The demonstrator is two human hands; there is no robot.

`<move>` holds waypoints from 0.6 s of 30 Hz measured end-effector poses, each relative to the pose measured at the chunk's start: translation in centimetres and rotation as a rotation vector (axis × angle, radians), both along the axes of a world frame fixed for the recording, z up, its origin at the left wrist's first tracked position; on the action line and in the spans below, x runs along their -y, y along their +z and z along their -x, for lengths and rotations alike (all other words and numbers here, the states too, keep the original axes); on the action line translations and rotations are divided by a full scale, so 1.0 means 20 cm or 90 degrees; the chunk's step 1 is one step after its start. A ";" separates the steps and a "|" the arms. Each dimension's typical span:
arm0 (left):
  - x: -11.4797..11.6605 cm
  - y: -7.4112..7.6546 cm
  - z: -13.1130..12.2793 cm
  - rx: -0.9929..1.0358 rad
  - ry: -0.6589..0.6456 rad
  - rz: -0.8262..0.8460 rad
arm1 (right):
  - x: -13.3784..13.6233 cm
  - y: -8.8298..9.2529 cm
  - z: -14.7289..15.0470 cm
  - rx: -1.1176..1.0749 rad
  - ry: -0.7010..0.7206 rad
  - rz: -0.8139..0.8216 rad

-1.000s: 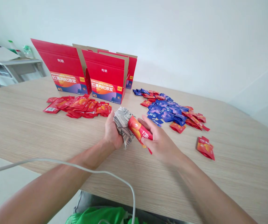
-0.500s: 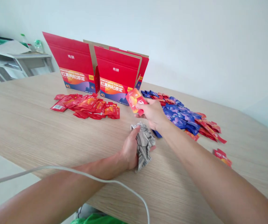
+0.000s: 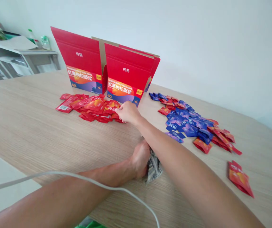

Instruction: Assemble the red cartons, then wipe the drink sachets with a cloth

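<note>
My right hand (image 3: 127, 112) reaches across to the right end of a pile of red sachets (image 3: 88, 106) in front of two open red cartons (image 3: 117, 74). Its fingers pinch a red sachet (image 3: 112, 106) that lies on top of that pile. My left hand (image 3: 140, 158) rests on the wooden table (image 3: 31, 126) near me, under my right forearm, closed around a crumpled grey striped cloth (image 3: 154, 167). Part of the cloth is hidden by my arm.
A mixed heap of blue and red sachets (image 3: 190, 123) lies to the right, and two red sachets (image 3: 239, 177) sit apart at the far right. A white cable (image 3: 79, 179) crosses my left forearm. A grey shelf unit (image 3: 19, 60) stands at the back left.
My right hand carried the red sachet away from the cloth, up and left, and set it down on the red pile. My left hand with the cloth dropped to the table.
</note>
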State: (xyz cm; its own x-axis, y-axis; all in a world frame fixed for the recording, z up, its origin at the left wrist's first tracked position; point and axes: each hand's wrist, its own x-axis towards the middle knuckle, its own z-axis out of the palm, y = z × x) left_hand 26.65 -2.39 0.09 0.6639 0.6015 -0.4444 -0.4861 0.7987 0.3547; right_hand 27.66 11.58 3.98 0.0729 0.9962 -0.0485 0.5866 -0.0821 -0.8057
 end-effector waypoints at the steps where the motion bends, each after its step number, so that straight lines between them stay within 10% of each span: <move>1: 0.00 0.00 0.00 -0.001 0.003 -0.009 | 0.03 0.01 -0.03 0.046 0.010 -0.039; 8: 0.00 0.01 0.00 -0.100 0.058 -0.060 | 0.46 0.07 -0.38 0.325 -0.011 -0.233; 18: 0.04 0.09 -0.03 -0.147 0.066 -0.058 | 1.20 -0.16 -1.63 0.279 -0.384 -0.171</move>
State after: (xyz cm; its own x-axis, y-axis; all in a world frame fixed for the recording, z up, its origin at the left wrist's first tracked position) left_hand 27.22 -3.19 1.82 0.4838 0.7055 -0.5179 -0.4611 0.7085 0.5343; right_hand 60.33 -12.43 0.82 0.5606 0.7521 0.3466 0.7715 -0.3222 -0.5486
